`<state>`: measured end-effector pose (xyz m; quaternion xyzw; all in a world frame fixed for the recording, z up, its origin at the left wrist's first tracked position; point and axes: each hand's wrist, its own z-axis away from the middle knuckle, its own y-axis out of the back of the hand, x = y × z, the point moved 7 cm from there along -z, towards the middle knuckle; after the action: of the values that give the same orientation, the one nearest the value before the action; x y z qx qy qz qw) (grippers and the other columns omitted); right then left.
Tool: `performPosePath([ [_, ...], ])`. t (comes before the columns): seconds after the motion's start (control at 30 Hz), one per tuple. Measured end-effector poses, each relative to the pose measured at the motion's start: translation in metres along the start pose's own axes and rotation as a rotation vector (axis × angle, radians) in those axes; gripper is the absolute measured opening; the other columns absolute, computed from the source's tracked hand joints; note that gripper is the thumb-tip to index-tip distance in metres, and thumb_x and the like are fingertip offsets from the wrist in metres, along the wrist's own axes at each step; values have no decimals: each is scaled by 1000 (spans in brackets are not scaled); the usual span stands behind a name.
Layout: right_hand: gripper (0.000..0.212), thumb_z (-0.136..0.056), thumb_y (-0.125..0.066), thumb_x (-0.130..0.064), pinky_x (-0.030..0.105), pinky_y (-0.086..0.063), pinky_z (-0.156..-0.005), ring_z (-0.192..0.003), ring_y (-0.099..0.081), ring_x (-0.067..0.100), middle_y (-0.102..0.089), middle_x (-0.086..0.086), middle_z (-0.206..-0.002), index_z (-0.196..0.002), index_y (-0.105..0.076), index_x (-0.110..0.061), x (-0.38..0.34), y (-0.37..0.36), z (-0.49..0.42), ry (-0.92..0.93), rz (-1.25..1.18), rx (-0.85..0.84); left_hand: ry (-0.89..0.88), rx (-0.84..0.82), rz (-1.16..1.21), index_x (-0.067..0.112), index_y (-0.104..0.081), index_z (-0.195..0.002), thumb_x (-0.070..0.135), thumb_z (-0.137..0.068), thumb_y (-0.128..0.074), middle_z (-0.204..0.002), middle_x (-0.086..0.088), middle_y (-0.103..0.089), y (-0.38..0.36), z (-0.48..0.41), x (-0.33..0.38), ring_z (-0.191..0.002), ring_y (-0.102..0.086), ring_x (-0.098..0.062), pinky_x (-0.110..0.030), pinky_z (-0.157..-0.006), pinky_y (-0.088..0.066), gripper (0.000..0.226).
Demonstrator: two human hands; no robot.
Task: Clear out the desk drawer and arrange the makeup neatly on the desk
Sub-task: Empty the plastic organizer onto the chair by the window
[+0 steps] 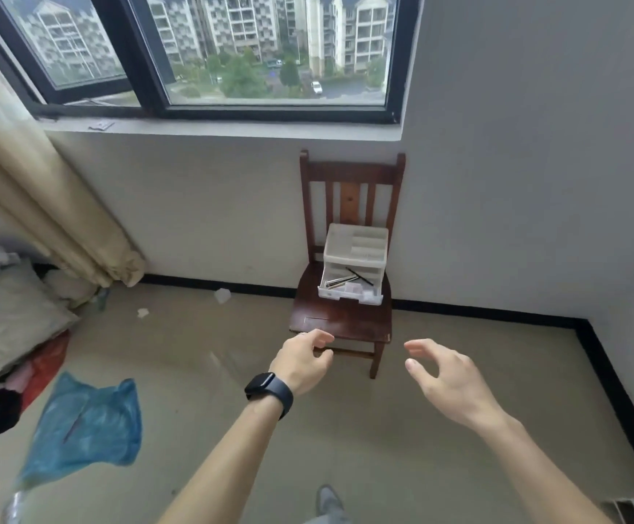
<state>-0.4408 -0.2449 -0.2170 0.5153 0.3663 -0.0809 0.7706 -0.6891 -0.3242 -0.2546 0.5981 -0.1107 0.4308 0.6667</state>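
Meanwhile, both the left hand (304, 363) and right hand (446, 376) were held loosely spread, grasping nothing; beyond the fingertips, a pulled-out drawer (349, 291) of makeup (340, 282) was seen on a chair (340, 321).

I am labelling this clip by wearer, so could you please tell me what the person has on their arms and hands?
Both forearms are bare, with no sleeves in view. The left wrist carries a black smartwatch with a dark rectangular face and a black band. The left hand seems to have a thin ring on one finger. The right hand wears nothing.
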Motion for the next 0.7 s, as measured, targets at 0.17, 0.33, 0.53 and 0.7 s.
performPosePath([
  [0.17,29,-98,-58,-36,33,-45,-102,-117,-57,7,-65,-22,-119,-126,-61,-38,17,-24,-83,-123,0,-57,38,-121,-78,31,-64,-121,32,-91,-57,-119,7,-67,-7,-89,-14,-109,-61,-13,-28,-97,-48,31],
  [0.33,30,-96,-58,-38,33,-47,-101,-115,-59,6,-66,-20,-119,-126,-59,-37,48,-49,-158,-226,-2,-146,85,-216,-141,33,-61,-125,34,-91,-55,-123,7,-64,-21,-167,-27,-113,-59,-15,-31,-98,-48,35],
  [0.53,37,-98,-55,-32,35,-48,-99,-120,-58,16,-61,-9,-130,-134,-54,-29,89,-72,-276,-260,99,-249,105,-286,-252,32,-52,-132,35,-92,-53,-133,4,-56,-45,-274,-32,-122,-54,-17,-32,-96,-47,41],
  [0.7,49,-101,-53,-28,36,-41,-108,-135,-45,20,-49,-2,-148,-148,-42,-21,110,-93,-367,-203,218,-375,63,-472,-427,29,-36,-146,39,-84,-67,-151,0,-36,-82,-340,-27,-136,-38,-23,-39,-100,-45,71],
])
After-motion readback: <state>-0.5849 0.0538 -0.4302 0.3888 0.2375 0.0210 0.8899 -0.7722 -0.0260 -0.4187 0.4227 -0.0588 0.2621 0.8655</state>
